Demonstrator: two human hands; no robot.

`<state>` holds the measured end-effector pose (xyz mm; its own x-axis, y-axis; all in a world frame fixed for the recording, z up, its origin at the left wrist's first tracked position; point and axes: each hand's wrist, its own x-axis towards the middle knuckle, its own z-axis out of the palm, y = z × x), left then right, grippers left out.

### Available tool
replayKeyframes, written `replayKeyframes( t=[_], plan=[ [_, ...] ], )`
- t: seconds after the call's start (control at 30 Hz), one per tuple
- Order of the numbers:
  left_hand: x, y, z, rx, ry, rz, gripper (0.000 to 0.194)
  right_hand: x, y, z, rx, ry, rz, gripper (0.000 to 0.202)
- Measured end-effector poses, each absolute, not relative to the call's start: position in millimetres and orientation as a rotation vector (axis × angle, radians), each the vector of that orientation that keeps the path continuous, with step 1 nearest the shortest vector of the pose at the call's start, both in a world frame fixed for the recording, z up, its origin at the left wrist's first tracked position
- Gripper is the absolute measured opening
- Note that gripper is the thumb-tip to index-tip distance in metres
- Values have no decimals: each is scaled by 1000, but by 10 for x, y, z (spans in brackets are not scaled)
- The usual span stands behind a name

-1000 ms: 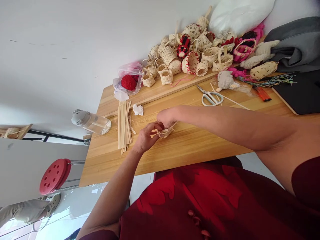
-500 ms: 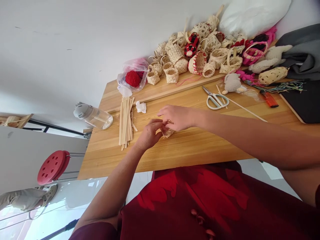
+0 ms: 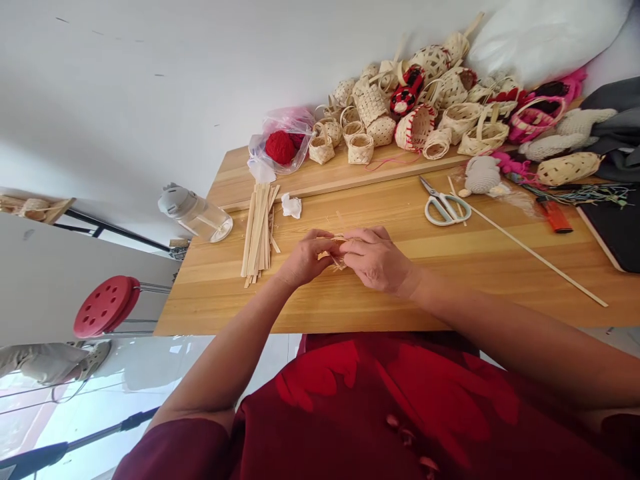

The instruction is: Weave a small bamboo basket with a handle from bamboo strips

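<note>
Small woven piece [image 3: 339, 263] sits over the counter [image 3: 225, 300] between the left hand [image 3: 306, 259] and right hand [image 3: 377, 263], both nearly closed, fingertips pinching it, seemingly mid-shaping, where the next adjustment calls for steady, light pressure.

Weave [image 3: 339, 263]: small, pale, thin strip ends jutting out; partly hidden, held between left hand [image 3: 309, 258] and right hand [image 3: 374, 260].

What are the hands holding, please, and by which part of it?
Both hands hold a small piece of pale strips; the exact part gripped is hidden.
</note>
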<state>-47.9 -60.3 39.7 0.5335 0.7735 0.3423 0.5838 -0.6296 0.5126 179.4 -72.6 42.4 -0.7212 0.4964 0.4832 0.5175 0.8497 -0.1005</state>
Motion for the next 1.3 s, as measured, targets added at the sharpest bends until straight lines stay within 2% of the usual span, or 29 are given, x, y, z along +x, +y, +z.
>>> replayKeyframes(
  t=[0.1,0.3,0.57,0.8,1.17,1.3],
  plan=[
    [-470,-563,413,2487,1067,715,8,1827,-784,317,-661,-2551,-231,30],
    [-444,-587,450,2484,1067,679,28,1923,-843,138,-667,-2509,-362,29],
    [-335,-626,436,2307,1289,739,13,1938,-923,167,-827,-2445,-375,23],
    [-301,-597,508,2247,1290,682,13,1925,-889,311,-1011,-2310,-86,30],
    [-307,-656,482,2199,1349,748,10,1901,-608,424,-989,-2288,312,6],
    [-358,-637,385,2260,1198,835,9,1867,-568,430,-1078,-2263,353,11]
  ],
)
